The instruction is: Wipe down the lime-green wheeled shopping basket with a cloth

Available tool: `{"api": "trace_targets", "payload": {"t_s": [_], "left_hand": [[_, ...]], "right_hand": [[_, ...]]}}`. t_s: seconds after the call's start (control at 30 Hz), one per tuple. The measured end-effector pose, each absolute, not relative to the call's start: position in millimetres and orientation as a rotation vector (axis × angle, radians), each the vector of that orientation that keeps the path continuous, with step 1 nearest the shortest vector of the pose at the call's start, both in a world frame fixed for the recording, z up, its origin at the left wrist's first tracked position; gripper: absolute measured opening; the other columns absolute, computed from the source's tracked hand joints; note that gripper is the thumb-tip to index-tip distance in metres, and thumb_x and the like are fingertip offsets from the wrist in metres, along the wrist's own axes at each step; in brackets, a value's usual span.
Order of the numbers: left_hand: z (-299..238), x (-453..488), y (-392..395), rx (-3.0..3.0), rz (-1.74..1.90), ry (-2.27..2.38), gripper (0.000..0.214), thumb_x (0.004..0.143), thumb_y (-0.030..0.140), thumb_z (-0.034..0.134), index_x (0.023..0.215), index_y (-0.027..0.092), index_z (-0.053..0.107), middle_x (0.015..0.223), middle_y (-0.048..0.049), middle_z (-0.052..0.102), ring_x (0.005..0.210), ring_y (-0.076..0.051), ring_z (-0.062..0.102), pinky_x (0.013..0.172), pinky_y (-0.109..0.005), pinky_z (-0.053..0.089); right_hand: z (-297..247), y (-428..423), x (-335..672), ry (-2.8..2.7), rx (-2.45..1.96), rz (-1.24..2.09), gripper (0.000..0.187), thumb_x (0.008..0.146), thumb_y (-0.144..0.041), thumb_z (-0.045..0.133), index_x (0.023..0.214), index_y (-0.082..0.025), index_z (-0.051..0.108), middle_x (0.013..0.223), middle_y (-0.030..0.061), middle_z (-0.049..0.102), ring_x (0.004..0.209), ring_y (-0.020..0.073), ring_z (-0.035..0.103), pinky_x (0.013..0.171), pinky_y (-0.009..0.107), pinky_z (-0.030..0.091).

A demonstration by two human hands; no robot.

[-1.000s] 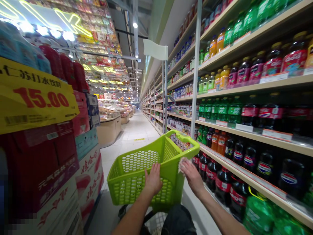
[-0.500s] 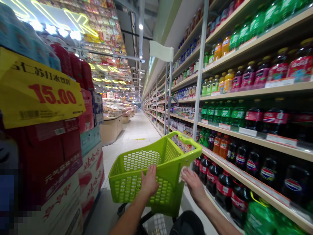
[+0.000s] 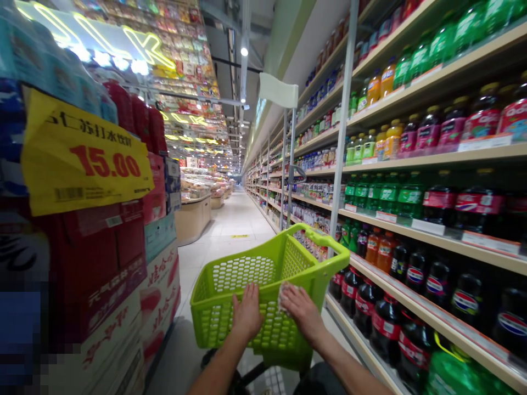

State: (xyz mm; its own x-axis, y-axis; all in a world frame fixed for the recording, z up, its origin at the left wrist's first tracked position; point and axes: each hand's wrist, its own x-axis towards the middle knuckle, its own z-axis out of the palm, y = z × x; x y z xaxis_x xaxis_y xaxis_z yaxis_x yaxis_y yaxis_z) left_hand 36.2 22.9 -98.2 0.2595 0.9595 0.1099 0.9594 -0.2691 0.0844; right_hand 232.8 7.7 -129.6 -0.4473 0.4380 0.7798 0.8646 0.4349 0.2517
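Note:
A lime-green shopping cart (image 3: 230,293) stands in front of me, its handle (image 3: 329,241) toward the right-hand shelves. My left hand (image 3: 247,314) lies with outstretched fingers against the near side wall of its basket, fingertips close to the rim. Under the fingers of my right hand (image 3: 300,311) is a crumpled whitish cloth (image 3: 284,296), pressed against the same side wall, to the right of my left hand. Part of the cloth is hidden by the fingers. The basket's visible inside holds nothing that I can make out.
Shelves of drink bottles (image 3: 382,307) run along the right, close to the cart. Stacked drink cartons (image 3: 160,280) with a yellow price sign (image 3: 88,156) stand at the left. A tiled aisle (image 3: 234,214) stretches ahead past a wooden display counter (image 3: 191,219).
My right hand has moved left with the cloth, from the cart's rear corner below the handle to the middle of the side wall. My left hand stays on the basket. The view has shifted slightly.

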Motion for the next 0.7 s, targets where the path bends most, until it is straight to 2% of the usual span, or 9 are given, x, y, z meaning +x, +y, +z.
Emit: {"api": "trace_targets", "payload": {"t_s": [0.1, 0.2, 0.27, 0.37, 0.5, 0.7], "left_hand": [[-100.3, 23.3, 23.4, 2.474, 0.226, 1.964, 0.078, 0.064, 0.016, 0.041, 0.138, 0.014, 0.017, 0.147, -0.0059, 0.013, 0.135, -0.022, 0.009, 0.106, -0.054, 0.011], [-101.6, 15.2, 22.3, 2.489, 0.219, 1.956, 0.078, 0.065, 0.018, 0.042, 0.138, 0.014, 0.016, 0.147, -0.0058, 0.01, 0.135, -0.023, 0.006, 0.106, -0.053, 0.01], [-103.2, 13.5, 22.1, 2.484, 0.211, 1.949, 0.079, 0.065, 0.02, 0.044, 0.139, 0.014, 0.015, 0.147, -0.0059, 0.008, 0.135, -0.023, 0.005, 0.106, -0.053, 0.01], [-106.7, 12.1, 22.8, 2.495, 0.225, 1.93, 0.08, 0.065, 0.021, 0.045, 0.139, 0.015, 0.015, 0.147, -0.0054, 0.008, 0.135, -0.022, 0.006, 0.106, -0.052, 0.011], [-110.0, 1.0, 23.6, 2.531, 0.241, 1.946, 0.077, 0.065, 0.017, 0.043, 0.138, 0.016, 0.018, 0.146, -0.0044, 0.013, 0.135, -0.022, 0.009, 0.107, -0.051, 0.011], [-109.9, -18.7, 23.1, 2.409, 0.264, 2.107, 0.075, 0.065, 0.011, 0.042, 0.137, 0.015, 0.02, 0.146, -0.0059, 0.013, 0.135, -0.021, 0.01, 0.106, -0.053, 0.011]], "right_hand": [[-114.6, 8.3, 242.4, -2.0, -1.048, -0.897, 0.032, 0.085, -0.011, 0.039, 0.104, -0.026, 0.061, 0.115, 0.0035, 0.061, 0.114, 0.0187, 0.049, 0.093, 0.04, 0.038], [-75.8, 13.0, 271.9, -1.77, -1.193, -0.907, 0.035, 0.084, -0.01, 0.038, 0.108, -0.022, 0.06, 0.12, 0.0071, 0.057, 0.12, 0.0217, 0.042, 0.097, 0.045, 0.033], [-66.6, 19.4, 276.1, -1.703, -1.315, -0.894, 0.035, 0.082, -0.008, 0.039, 0.105, -0.022, 0.061, 0.119, 0.0082, 0.057, 0.119, 0.0237, 0.043, 0.097, 0.048, 0.032], [-90.3, 30.5, 240.7, -1.837, -1.332, -0.845, 0.032, 0.081, -0.008, 0.041, 0.1, -0.023, 0.063, 0.114, 0.0082, 0.06, 0.113, 0.0228, 0.049, 0.093, 0.045, 0.037], [-123.7, 42.9, 187.5, -2.073, -1.111, -0.812, 0.028, 0.082, -0.011, 0.046, 0.1, -0.026, 0.062, 0.117, 0.0047, 0.059, 0.113, 0.0199, 0.048, 0.093, 0.04, 0.038], [-91.7, 37.9, 257.9, -1.908, -1.341, -0.931, 0.03, 0.082, -0.008, 0.041, 0.099, -0.023, 0.062, 0.115, 0.0081, 0.06, 0.112, 0.0242, 0.049, 0.093, 0.046, 0.034]]}}
